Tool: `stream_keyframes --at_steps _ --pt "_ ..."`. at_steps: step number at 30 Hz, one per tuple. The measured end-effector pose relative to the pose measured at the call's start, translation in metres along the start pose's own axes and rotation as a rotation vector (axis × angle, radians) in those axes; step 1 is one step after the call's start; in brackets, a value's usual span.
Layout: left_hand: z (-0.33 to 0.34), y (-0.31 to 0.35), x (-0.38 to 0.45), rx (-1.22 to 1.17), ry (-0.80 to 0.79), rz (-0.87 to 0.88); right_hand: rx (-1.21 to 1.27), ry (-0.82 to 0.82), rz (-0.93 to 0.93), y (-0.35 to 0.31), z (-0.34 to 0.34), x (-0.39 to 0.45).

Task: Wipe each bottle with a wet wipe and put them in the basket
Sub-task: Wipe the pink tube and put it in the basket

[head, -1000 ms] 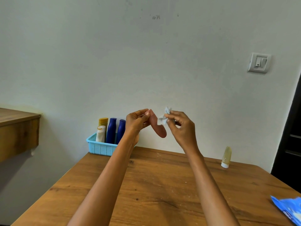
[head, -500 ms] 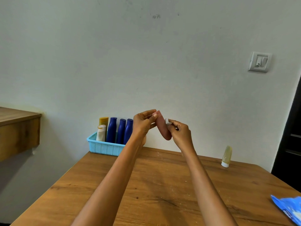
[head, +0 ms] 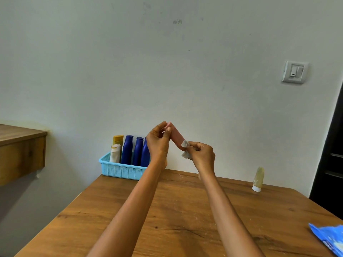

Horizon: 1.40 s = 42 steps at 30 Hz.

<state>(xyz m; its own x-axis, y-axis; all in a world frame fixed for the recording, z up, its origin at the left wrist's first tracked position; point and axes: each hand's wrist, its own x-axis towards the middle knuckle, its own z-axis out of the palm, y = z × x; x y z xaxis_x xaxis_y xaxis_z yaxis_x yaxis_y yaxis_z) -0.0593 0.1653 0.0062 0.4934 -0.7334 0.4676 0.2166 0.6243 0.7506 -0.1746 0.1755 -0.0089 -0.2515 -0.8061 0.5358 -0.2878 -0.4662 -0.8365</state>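
My left hand (head: 157, 143) pinches the upper end of a pink bottle (head: 176, 135), held tilted in the air above the table's far edge. My right hand (head: 202, 156) pinches a crumpled white wet wipe (head: 185, 149) against the bottle's lower end. Behind my left hand a light blue basket (head: 118, 169) stands on the table's far left corner. It holds three dark blue bottles (head: 128, 151), a yellow bottle (head: 117, 140) and a white bottle (head: 115, 153). A small pale yellow bottle (head: 258, 179) stands cap-down at the far right of the table.
The wooden table (head: 176, 219) stands against a white wall. A blue wet wipe packet (head: 328, 238) lies at the table's right edge. A wooden shelf (head: 20, 151) juts out at the left. A dark door (head: 332, 154) stands at the right.
My right hand has slid the wipe down the pink bottle from its upper part to its lower end. Both hands drifted slightly to the right.
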Motion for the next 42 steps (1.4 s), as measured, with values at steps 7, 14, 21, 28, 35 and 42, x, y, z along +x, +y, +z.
stream_keyframes --at_steps 7,14,21,28,35,42 --pt "0.01 -0.009 -0.015 0.083 0.0 0.012 -0.044 0.036 -0.06 -0.005 0.008 -0.008" --pt "0.004 -0.009 -0.016 0.104 -0.097 -0.01 -0.092 0.025 -0.278 -0.012 0.013 -0.011" --pt "0.011 -0.005 -0.021 0.216 -0.237 0.038 -0.006 0.101 -0.032 0.011 -0.01 0.005" --pt "0.008 0.0 -0.022 0.184 -0.284 0.016 0.035 0.113 0.097 0.026 -0.023 0.013" --pt "0.007 -0.003 -0.019 0.207 -0.382 0.027 0.008 0.143 0.023 0.01 -0.021 0.012" --pt "0.004 -0.008 -0.014 0.38 -0.414 0.146 0.205 0.042 -0.016 -0.01 -0.011 0.008"
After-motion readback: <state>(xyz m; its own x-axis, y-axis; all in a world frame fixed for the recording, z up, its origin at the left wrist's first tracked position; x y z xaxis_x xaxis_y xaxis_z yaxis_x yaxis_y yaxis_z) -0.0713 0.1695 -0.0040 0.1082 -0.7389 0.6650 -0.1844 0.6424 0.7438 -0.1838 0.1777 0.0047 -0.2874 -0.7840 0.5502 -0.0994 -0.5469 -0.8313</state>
